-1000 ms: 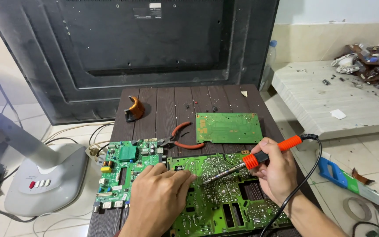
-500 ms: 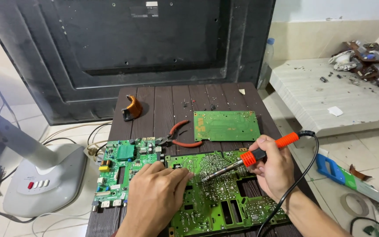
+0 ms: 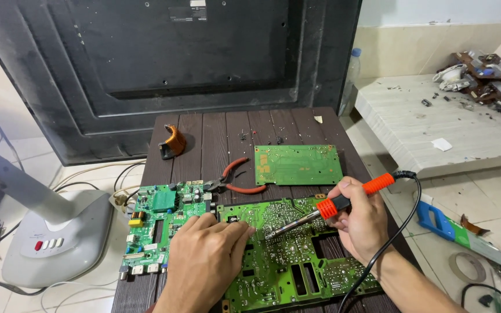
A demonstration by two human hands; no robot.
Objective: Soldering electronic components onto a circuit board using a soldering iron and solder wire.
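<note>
Your right hand has its fingers closed around the orange-handled soldering iron, tip on the large green circuit board on the desk, just beside your left hand, whose loosely curled fingers press the board, holding nothing.

L hand: bare, no glove, ring or watch | R hand: bare, no glove | forearms: uncovered, no sleeves in view | nails: short

The soldering iron tip has slid left across the large circuit board, nearer the left hand.
</note>
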